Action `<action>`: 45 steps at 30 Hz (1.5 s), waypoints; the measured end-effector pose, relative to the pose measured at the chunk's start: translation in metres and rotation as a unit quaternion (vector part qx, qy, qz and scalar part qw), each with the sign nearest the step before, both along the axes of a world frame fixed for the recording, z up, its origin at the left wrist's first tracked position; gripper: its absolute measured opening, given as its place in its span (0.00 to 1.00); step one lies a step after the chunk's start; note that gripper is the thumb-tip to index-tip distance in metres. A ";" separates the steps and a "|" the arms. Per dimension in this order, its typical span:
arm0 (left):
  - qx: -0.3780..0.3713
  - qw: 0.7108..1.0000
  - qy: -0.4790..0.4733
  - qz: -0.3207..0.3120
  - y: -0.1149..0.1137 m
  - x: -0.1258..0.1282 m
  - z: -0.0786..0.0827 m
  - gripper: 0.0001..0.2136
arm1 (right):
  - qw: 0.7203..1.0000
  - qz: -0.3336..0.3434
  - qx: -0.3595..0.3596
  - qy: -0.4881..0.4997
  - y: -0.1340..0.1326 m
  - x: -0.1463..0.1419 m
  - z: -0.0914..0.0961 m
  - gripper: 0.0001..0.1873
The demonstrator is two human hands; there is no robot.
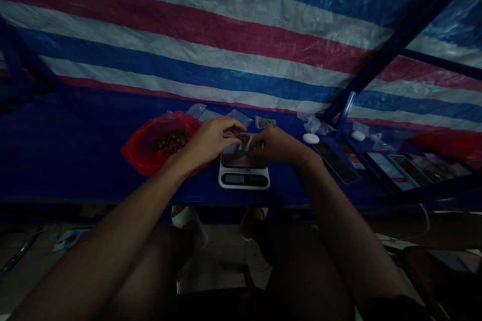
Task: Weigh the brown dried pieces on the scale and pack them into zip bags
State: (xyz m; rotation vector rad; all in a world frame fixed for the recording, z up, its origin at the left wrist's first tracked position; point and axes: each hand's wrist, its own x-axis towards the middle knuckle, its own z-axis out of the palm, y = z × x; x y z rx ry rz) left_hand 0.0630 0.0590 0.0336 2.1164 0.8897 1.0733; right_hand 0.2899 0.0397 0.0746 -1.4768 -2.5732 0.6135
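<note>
Brown clump (244,138) between left hand (213,139), right hand (276,144); above digital scale (244,178)

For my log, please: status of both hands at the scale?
Left hand and right hand pinch small clear packet of brown pieces. Packet above digital kitchen scale. Red plastic bag beside scale.

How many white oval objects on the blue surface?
2: one oval right of the digital scale, the other oval further right, past the blue post. Others may be hidden.
</note>
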 end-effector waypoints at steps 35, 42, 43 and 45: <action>-0.003 0.999 -0.034 0.031 -0.005 -0.001 0.004 0.09 | 0.979 -0.040 0.131 0.148 0.007 0.000 -0.011 0.11; -0.033 0.996 -0.067 0.049 0.004 0.003 -0.003 0.09 | 0.981 -0.052 0.116 0.148 0.006 0.002 -0.011 0.10; -0.037 0.995 -0.074 0.050 0.005 0.003 -0.004 0.09 | 0.981 -0.054 0.116 0.149 0.006 0.002 -0.010 0.10; -0.044 0.994 -0.086 0.050 0.008 0.004 -0.007 0.09 | 0.979 -0.060 0.122 0.149 0.005 0.001 -0.008 0.10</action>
